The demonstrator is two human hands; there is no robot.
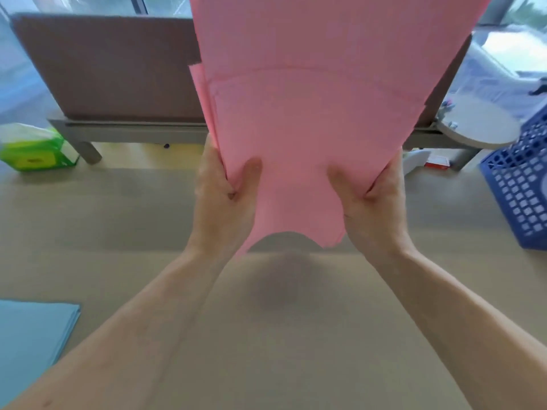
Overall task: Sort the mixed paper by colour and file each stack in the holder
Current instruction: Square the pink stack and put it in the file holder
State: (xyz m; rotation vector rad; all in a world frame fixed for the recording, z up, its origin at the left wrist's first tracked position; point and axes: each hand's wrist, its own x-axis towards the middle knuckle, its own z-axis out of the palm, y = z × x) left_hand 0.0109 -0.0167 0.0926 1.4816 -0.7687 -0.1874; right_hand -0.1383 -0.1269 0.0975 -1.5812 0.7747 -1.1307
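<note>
You hold the pink stack [310, 113] upright in the centre of the frame. Your left hand [225, 184] grips its lower left edge and your right hand [376, 196] grips its lower right edge, each with the thumb pressed on the near face. The bottom edge bows upward and seems to hang just above the table [266, 335], over its own shadow.

The step looks like squaring the pink sheets before filing. Several edges stand out of line along the left side, so the next move probably calls for tapping the bottom edge on the table to level them.

The blue stack [29, 335] lies flat at lower left, cut off by the frame. The blue lattice basket [521, 184] at the right edge may be the holder. It is also cut off, so its compartments cannot be made out. The fingers behind the paper are hidden, and the stack's top runs out of frame.
</note>
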